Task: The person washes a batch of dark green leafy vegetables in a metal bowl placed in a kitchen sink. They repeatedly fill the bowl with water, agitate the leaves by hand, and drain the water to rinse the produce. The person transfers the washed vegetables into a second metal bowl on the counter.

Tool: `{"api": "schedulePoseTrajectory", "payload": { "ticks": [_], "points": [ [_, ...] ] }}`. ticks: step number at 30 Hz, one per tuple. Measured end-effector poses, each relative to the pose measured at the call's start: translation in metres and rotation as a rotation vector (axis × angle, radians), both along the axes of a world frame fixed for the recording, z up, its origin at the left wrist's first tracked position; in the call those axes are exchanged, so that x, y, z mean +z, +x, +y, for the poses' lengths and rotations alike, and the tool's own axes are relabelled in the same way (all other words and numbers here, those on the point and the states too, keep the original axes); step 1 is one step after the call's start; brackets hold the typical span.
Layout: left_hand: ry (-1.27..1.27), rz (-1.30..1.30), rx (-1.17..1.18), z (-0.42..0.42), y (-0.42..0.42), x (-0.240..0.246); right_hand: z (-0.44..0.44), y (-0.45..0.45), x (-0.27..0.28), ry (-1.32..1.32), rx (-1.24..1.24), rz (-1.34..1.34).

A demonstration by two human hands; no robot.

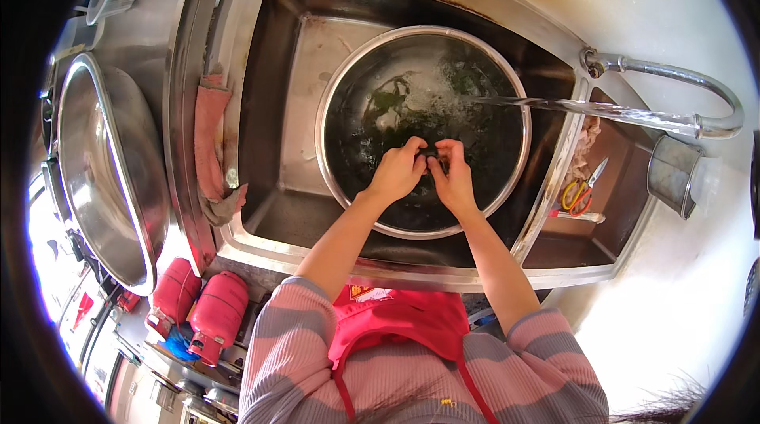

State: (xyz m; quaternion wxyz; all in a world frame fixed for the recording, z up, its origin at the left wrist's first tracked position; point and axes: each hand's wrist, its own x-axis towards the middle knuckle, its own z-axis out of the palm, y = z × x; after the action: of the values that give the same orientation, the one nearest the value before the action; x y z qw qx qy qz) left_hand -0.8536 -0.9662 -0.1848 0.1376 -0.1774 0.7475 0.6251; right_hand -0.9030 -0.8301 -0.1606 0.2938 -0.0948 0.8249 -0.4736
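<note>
A round metal basin (322, 145) of water stands in the large sink compartment. Dark green leafy matter (389, 100), perhaps seaweed or greens, lies in the water; its exact kind is unclear. My left hand (401, 168) and my right hand (452, 177) meet over the near half of the basin. Between their fingertips they pinch a small dark piece (428, 152) of what looks like the same matter. From the curved metal faucet (721, 103) at the right, a stream of water (594, 108) runs into the basin, making bubbles.
A narrow side compartment (599, 246) holds scissors (582, 189) with yellow and red handles. A metal cup-shaped holder (671, 174) is at the right wall. Pink cloth (211, 133) hangs over the sink's left edge. Farther left are a large metal bowl (127, 168) and red gas cylinders (219, 308).
</note>
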Motion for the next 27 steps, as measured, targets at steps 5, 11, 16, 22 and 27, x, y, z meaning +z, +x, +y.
{"api": "schedulePoseTrajectory", "payload": {
  "ticks": [5,11,16,22,27],
  "points": [
    [0.106,-0.104,0.158,0.012,-0.011,0.007,0.006,-0.006,0.005,-0.018,-0.009,0.074],
    [0.147,-0.244,0.517,0.034,-0.014,0.005,-0.003,-0.004,-0.002,0.017,-0.057,0.355],
    [0.388,-0.321,0.420,0.026,-0.010,0.000,0.006,-0.019,-0.002,-0.035,0.127,0.109],
    [-0.175,0.266,-0.133,0.002,-0.001,0.000,0.019,-0.037,0.006,-0.080,0.339,-0.236],
    [0.672,-0.506,0.596,0.025,-0.016,0.000,0.011,-0.032,-0.013,-0.265,0.095,-0.345]
  ]
}}
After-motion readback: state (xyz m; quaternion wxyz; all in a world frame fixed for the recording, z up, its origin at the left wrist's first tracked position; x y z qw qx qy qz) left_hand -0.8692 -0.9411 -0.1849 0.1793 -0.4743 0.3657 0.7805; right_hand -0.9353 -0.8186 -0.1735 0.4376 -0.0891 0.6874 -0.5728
